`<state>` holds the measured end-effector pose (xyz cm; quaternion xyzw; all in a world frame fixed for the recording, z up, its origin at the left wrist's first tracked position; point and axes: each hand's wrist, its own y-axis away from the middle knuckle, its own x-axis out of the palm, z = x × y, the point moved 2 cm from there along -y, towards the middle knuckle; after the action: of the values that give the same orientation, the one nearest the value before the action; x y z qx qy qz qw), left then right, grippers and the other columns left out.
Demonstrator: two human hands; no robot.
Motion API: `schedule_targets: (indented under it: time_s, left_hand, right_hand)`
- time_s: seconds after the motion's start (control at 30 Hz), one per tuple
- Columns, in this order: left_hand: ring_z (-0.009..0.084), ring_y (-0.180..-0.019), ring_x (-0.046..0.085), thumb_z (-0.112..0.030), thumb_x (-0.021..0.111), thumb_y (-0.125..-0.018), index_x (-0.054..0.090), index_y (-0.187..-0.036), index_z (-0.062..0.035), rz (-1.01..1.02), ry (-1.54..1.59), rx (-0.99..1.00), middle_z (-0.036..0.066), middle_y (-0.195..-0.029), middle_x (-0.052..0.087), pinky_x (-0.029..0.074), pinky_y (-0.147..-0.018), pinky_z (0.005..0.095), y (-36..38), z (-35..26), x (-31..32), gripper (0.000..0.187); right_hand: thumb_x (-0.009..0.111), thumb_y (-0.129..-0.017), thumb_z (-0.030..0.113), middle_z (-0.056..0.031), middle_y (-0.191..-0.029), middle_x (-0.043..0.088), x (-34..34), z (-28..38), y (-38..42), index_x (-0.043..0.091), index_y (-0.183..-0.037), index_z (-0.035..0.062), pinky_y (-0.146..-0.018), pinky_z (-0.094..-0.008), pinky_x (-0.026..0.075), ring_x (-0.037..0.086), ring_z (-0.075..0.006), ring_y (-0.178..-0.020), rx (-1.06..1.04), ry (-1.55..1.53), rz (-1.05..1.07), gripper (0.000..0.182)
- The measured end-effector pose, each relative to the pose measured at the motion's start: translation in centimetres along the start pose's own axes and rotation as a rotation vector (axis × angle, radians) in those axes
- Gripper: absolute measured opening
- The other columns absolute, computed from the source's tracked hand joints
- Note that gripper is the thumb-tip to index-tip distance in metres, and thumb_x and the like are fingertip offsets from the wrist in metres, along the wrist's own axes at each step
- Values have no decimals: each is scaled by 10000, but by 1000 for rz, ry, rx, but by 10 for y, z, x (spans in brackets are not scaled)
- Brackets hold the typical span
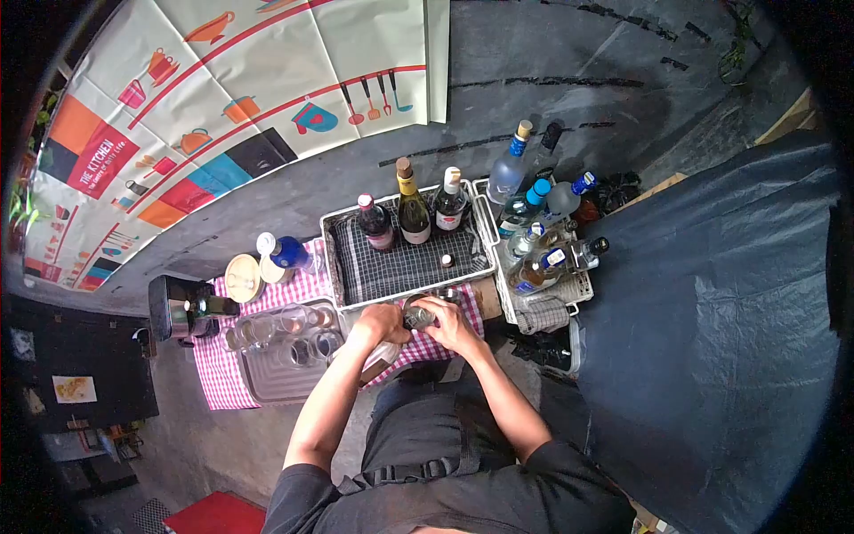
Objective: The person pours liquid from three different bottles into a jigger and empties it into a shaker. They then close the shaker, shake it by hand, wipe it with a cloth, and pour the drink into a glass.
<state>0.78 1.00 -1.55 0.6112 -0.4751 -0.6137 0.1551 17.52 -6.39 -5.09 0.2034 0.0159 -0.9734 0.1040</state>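
In the head view, a clear drinking glass (418,315) is between my two hands, in front of the wire basket. My right hand (452,327) is closed around the glass from the right, fingers over its upper part. My left hand (382,324) is closed against the glass's left side. A whitish cloth (382,358) hangs below the left hand, bunched in it; how far it reaches into the glass is hidden. To the left, a grey tray (267,384) carries several clear glasses (300,351), some upright and some lying over.
A white wire basket (331,258) lined with checked cloth holds three bottles (414,214) and a small capped item. Right of it, another basket (583,289) is crowded with bottles. A blue bottle (286,253) and a black appliance (173,307) stand left on the pink checked tablecloth (213,378).
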Motion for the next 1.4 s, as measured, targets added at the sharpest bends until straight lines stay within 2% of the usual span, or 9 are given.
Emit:
schedule_targets:
  time_s: [0.2,0.47,0.57,1.1,1.4]
  left_hand:
    - [333,-1056,736,-371,727,-748,775,-1073,-12,5,-39,10,224,-1064,756,574,-945,428,-9,-1,12,487]
    - [306,-1134,713,-408,744,-763,784,-1107,-65,26,-26,-15,172,-1145,755,551,-992,418,-2,-7,6,488]
    - [304,-1130,714,-419,744,-771,782,-1118,-68,25,-36,-22,163,-1161,753,556,-985,421,-6,-5,10,495]
    - [286,-1143,710,-425,741,-759,772,-1135,-56,49,-73,-29,176,-1170,748,565,-972,407,-1,-12,2,528]
    - [280,-1169,699,-425,740,-766,773,-1140,-58,55,-38,-60,168,-1197,742,555,-992,395,5,-14,-4,525]
  right_hand:
    - [706,-733,-111,-176,-1348,641,1,0,5,642,-1315,39,-1092,-412,505,611,-374,-1262,-6,11,21,604]
    - [690,-734,-126,-172,-1358,637,2,0,5,647,-1319,44,-1092,-406,509,617,-367,-1259,-8,-6,47,610]
    - [744,-738,-89,-174,-1307,676,2,0,5,669,-1278,23,-1062,-400,523,639,-352,-1240,-22,17,16,556]
    - [725,-735,-93,-179,-1318,664,1,1,4,664,-1289,29,-1070,-413,517,628,-364,-1250,-41,14,26,571]
    - [665,-712,-131,-180,-1340,643,2,-2,5,645,-1303,26,-1094,-407,503,621,-366,-1250,-34,-11,34,612]
